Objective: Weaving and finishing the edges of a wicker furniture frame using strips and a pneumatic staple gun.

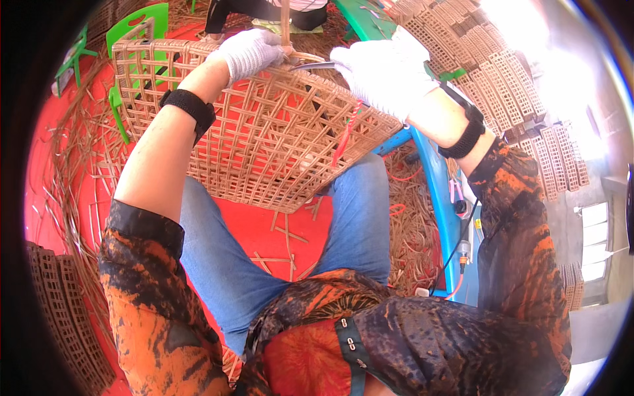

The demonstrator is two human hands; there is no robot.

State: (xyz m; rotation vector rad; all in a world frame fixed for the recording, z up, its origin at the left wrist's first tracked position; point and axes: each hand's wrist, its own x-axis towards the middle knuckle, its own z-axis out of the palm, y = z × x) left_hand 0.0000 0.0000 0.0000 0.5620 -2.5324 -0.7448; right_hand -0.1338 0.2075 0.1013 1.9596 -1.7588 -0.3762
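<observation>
A tan open-weave basket (264,138) is tilted between my knees, its long rim facing away from me. My left hand (251,56), in a white knit glove, is closed over the far rim, with its fingertips beside an upright flat strip (285,23) that stands out of the weave. In my gloved right hand (386,69) is a thin, pointed metal blade (316,65). Its tip points left and lies at the rim close to my left fingertips; the handle is hidden in the glove. A red tie (345,135) hangs on the basket's right side.
A blue table (432,191) with small tools and a cable runs along my right. Stacks of woven panels (498,89) rise at the far right, more (66,317) at lower left. Green chairs (142,26) and a seated person (264,13) are beyond. Loose strips litter the red floor (297,231).
</observation>
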